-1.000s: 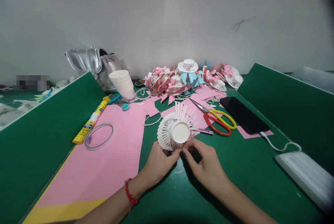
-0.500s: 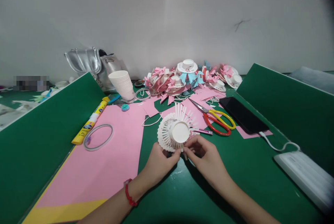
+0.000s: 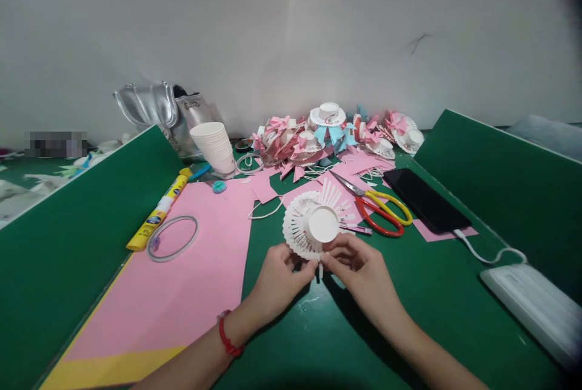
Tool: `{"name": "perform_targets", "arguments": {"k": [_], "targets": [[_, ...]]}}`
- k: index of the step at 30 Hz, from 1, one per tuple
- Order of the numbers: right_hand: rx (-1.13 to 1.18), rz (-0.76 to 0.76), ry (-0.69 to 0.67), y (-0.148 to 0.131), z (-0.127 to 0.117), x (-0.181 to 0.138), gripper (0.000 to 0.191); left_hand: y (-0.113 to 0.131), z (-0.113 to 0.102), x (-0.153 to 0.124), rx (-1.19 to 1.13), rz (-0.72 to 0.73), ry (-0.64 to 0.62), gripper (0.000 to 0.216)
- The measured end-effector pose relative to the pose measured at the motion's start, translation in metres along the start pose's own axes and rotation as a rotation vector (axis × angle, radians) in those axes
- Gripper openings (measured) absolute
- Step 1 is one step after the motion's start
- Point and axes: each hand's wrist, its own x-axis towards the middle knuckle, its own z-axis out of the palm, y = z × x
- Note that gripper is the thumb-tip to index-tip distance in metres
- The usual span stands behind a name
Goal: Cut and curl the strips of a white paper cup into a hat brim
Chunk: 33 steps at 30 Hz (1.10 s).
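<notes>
A white paper cup (image 3: 321,224), its wall cut into many thin strips that fan out like a brim, is held base-up above the green table (image 3: 409,317). My left hand (image 3: 278,278), with a red bracelet at the wrist, pinches the strips at the cup's near left edge. My right hand (image 3: 359,272) pinches a single strip at the near edge, fingertips close to those of the left. Both hands are closed on the cup.
Red and yellow scissors (image 3: 379,208), a black phone (image 3: 425,199) on a cable, a white power bank (image 3: 536,311), a pink sheet (image 3: 191,268) with a tape ring (image 3: 173,237), a glue tube (image 3: 159,211), stacked cups (image 3: 213,144), a silver bag (image 3: 159,108), finished paper hats (image 3: 331,132).
The cut cup has shifted a little right and up and turned slightly. Both hands moved with it, still pinching strips at its near edge.
</notes>
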Motion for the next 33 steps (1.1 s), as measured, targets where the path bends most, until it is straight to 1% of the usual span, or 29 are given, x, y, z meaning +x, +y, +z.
{"name": "perform_targets", "arguments": {"k": [2, 4, 7, 9, 10, 11, 13, 15, 17, 19, 22, 26, 30, 33], "targets": [[-0.005, 0.012, 0.007, -0.002, 0.000, 0.000, 0.016, -0.001, 0.000, 0.000, 0.001, 0.001, -0.008, 0.021], [-0.051, 0.000, 0.054, -0.002, -0.001, 0.001, 0.018, -0.002, 0.001, 0.000, 0.004, -0.010, -0.001, 0.021], [-0.182, -0.048, 0.227, 0.002, -0.006, 0.005, 0.022, -0.003, 0.001, 0.001, -0.030, -0.031, 0.030, 0.023], [-0.204, -0.052, 0.321, 0.006, -0.009, 0.009, 0.034, -0.002, 0.001, 0.001, -0.074, -0.033, 0.045, 0.025], [-0.172, -0.043, 0.333, 0.008, -0.010, 0.010, 0.042, -0.001, 0.001, 0.002, -0.093, -0.031, 0.049, 0.026], [-0.109, -0.031, 0.323, 0.009, -0.010, 0.012, 0.050, 0.000, 0.001, 0.002, -0.108, -0.033, 0.051, 0.026], [0.069, -0.001, 0.242, 0.009, -0.009, 0.014, 0.060, 0.002, 0.000, 0.002, -0.138, -0.041, 0.048, 0.025], [0.246, 0.040, 0.139, 0.007, -0.007, 0.014, 0.059, 0.004, 0.000, 0.002, -0.177, -0.053, 0.041, 0.025], [0.334, 0.086, 0.076, 0.005, -0.004, 0.012, 0.055, 0.005, 0.000, 0.001, -0.216, -0.067, 0.035, 0.026], [0.342, 0.099, 0.088, 0.003, -0.002, 0.010, 0.053, 0.005, 0.000, 0.000, -0.239, -0.082, 0.036, 0.025], [0.317, 0.072, 0.124, 0.002, -0.001, 0.008, 0.050, 0.003, 0.001, -0.001, -0.250, -0.092, 0.034, 0.025], [0.275, 0.045, 0.106, 0.003, -0.002, 0.008, 0.049, 0.003, 0.001, -0.001, -0.259, -0.079, 0.012, 0.026], [0.221, 0.018, 0.101, 0.006, -0.002, 0.007, 0.049, 0.005, 0.001, 0.000, -0.254, -0.079, 0.017, 0.025], [0.198, 0.031, 0.089, 0.008, -0.001, 0.006, 0.050, 0.005, 0.000, 0.001, -0.268, -0.087, 0.027, 0.028]]}}
